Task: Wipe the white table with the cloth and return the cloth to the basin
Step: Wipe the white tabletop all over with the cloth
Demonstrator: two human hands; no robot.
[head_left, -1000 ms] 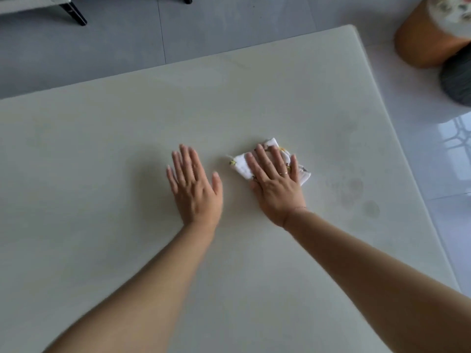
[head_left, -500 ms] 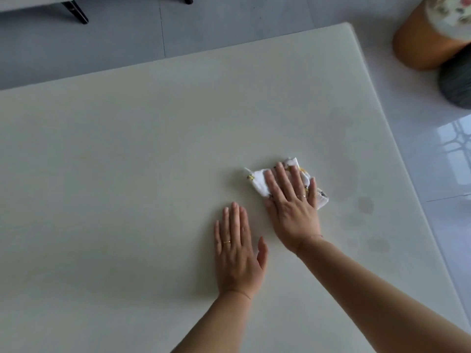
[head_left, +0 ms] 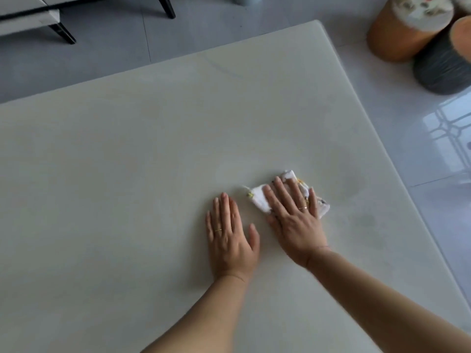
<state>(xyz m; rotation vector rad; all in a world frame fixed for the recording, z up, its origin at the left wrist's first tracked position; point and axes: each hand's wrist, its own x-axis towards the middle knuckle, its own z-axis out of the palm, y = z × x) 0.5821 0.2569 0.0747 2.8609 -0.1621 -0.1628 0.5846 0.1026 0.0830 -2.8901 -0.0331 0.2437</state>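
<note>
Only pressing small crumpled white cloth (head_left: 258, 198) under flat, straight right-hand fingers (head_left: 283, 193) on smooth white table (head_left: 127, 174), so might slip off and skip faint grey smudges (head_left: 362, 220) right of centre.

The white bench (head_left: 114, 161) fills most of the frame. Right of the centre a small crumpled cloth (head_left: 258, 198) lies on it, under the flat right grip (head_left: 297, 225). The left grip (head_left: 229, 238) rests flat just beside. Faint damp marks (head_left: 356, 186) show nearer the right edge.
</note>
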